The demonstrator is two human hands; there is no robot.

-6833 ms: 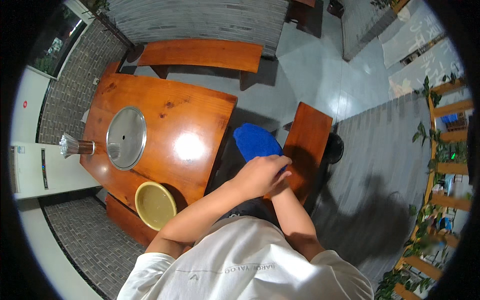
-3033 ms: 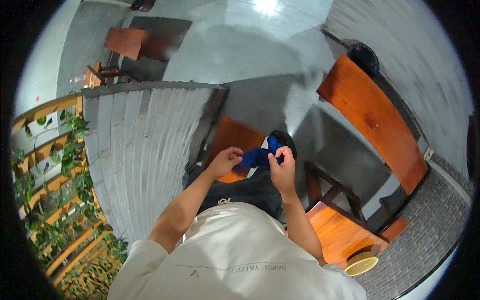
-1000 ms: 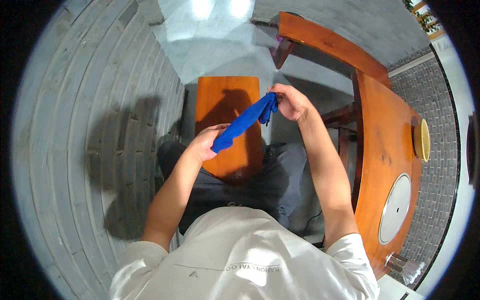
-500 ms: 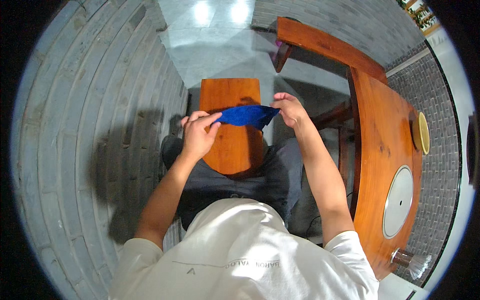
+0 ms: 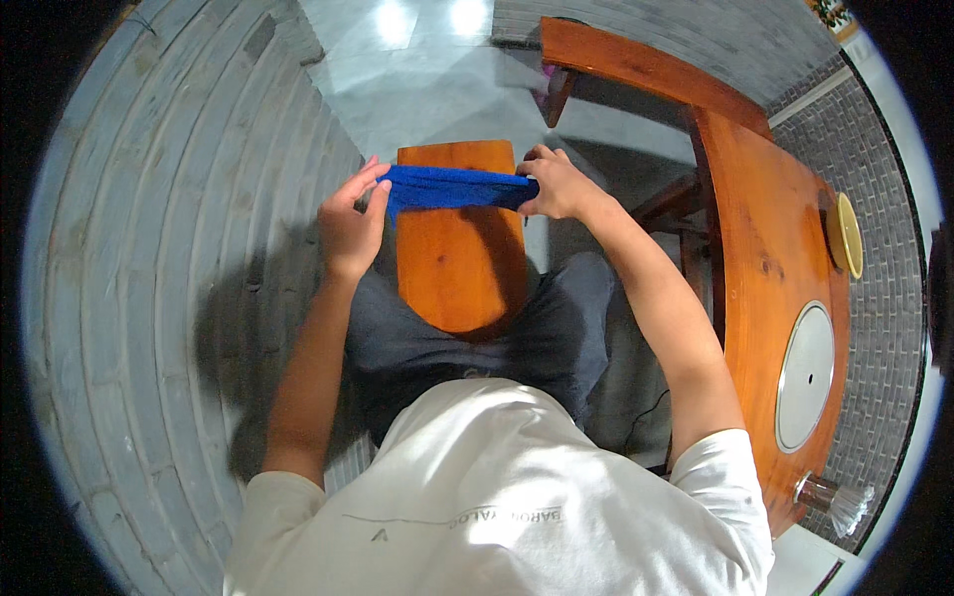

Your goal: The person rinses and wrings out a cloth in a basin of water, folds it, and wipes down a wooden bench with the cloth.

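Observation:
A blue cloth point(image 5: 452, 189) is stretched sideways between my hands, above the far part of a wooden bench point(image 5: 457, 268). My left hand point(image 5: 356, 214) pinches its left end between thumb and fingers. At the other end, my right hand point(image 5: 556, 184) grips the cloth with the fingers closed round the edge. The upper edge is drawn nearly straight, and the rest hangs slightly below it. I sit astride the near end of the bench.
To the right stands a wooden table point(image 5: 765, 268) with a round metal plate point(image 5: 805, 375) set in it, a yellow bowl point(image 5: 848, 236) and a container of wrapped sticks point(image 5: 823, 494). Another bench point(image 5: 636, 70) lies beyond. A grey brick wall point(image 5: 179, 278) rises close on my left.
Both hands have moved farther away from me, and the left one has shifted left. The cloth is now pulled wider and straighter than before.

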